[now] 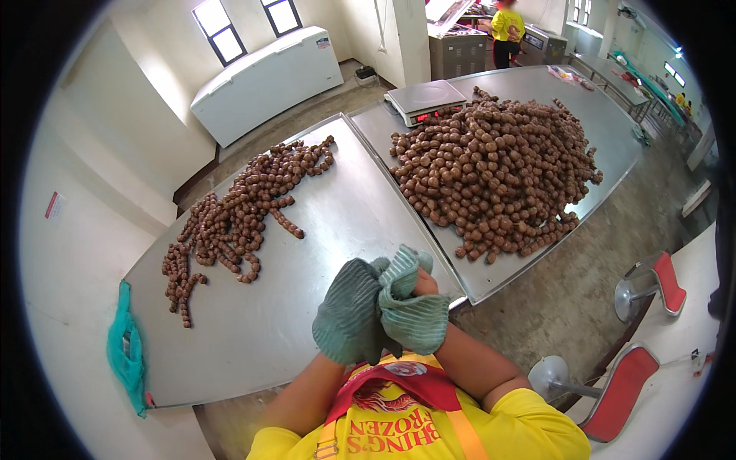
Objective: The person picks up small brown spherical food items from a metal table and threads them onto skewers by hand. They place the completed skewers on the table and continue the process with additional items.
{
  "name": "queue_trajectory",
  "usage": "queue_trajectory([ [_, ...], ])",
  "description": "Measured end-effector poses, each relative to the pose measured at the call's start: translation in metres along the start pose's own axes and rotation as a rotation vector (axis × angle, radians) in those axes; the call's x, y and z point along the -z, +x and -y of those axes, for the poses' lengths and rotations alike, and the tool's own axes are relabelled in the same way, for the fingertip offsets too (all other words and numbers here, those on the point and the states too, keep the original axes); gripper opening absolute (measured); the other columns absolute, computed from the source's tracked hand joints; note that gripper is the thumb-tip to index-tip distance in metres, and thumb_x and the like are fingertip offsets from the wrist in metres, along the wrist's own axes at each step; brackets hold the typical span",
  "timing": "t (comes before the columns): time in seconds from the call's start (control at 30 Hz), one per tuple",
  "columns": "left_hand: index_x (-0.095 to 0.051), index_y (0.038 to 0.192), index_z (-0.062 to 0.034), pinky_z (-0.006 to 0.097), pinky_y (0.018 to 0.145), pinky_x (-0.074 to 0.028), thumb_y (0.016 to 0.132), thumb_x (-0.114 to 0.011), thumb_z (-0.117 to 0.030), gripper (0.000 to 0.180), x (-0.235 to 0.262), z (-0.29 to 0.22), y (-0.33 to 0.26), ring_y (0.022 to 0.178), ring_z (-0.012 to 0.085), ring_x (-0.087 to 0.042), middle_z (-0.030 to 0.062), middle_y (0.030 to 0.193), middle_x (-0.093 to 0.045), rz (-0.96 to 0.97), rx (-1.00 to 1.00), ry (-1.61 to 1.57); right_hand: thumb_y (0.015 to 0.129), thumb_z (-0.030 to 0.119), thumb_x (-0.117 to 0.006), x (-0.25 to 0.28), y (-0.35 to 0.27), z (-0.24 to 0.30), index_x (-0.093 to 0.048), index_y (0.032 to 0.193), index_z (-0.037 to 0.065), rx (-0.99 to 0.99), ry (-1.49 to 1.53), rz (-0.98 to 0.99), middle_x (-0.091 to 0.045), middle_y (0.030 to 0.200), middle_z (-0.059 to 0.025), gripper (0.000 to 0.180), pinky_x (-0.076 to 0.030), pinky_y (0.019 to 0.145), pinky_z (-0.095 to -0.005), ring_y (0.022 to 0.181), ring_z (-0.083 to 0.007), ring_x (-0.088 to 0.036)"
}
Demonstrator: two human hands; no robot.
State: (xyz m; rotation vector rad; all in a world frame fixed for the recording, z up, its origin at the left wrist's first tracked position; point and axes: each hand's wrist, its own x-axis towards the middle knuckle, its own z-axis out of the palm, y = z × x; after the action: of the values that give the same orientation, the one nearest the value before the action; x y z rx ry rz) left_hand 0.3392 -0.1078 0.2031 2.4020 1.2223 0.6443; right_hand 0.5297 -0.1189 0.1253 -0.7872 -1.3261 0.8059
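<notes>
Both my hands are together in front of my chest, above the near edge of the left steel table. My left hand wears a grey-green knitted glove, and its fingers are closed against a second knitted glove. That second glove is bunched and folded around my right hand, where some bare skin shows. The fabric hides most of the right fingers. Strings of round brown linked sausages lie on the left table, apart from my hands. A large heap of the same sausages covers much of the right table.
A digital scale stands behind the heap. A teal net bag hangs at the left table's corner. Red stools are at the right. A white chest freezer lines the far wall, and a person in yellow stands farther back.
</notes>
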Motion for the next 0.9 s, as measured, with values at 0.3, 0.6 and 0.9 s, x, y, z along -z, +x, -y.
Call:
queue_trajectory([
  [0.3,-0.081,0.105,-0.0094,0.052,0.09,-0.062,0.106,-0.087,-0.04,0.031,-0.051,0.035,-0.002,0.098,0.038,-0.072,0.0126,0.1,-0.075,-0.228,0.129,-0.385,0.104,0.012,-0.094,0.005,0.003,-0.008,-0.084,0.11,0.009,0.14,0.101,-0.014,-0.084,0.107,-0.0095,0.012,-0.064,0.092,-0.0482,0.097,-0.0308,-0.082],
  [0.6,-0.064,0.165,-0.0067,0.039,0.131,-0.054,0.119,-0.063,-0.026,0.05,-0.081,0.039,0.005,0.144,0.0288,-0.067,0.0134,0.149,-0.066,0.175,-0.032,-0.339,0.115,0.009,-0.084,0.025,0.032,0.046,-0.076,0.119,0.0,-0.42,0.974,-0.112,-0.082,0.106,-0.0158,0.013,-0.069,0.085,-0.0418,0.095,-0.0264,-0.081],
  [0.9,-0.077,0.154,-0.015,0.053,0.08,-0.063,0.096,-0.096,-0.015,0.061,-0.097,0.086,-0.036,0.097,0.0363,-0.081,0.0168,0.116,-0.083,-0.082,-0.292,-0.648,0.123,0.039,-0.076,0.04,0.021,0.016,-0.078,0.123,-0.001,-0.441,1.043,0.091,-0.084,0.111,-0.0219,0.041,-0.065,0.103,-0.0635,0.106,-0.0416,-0.08],
])
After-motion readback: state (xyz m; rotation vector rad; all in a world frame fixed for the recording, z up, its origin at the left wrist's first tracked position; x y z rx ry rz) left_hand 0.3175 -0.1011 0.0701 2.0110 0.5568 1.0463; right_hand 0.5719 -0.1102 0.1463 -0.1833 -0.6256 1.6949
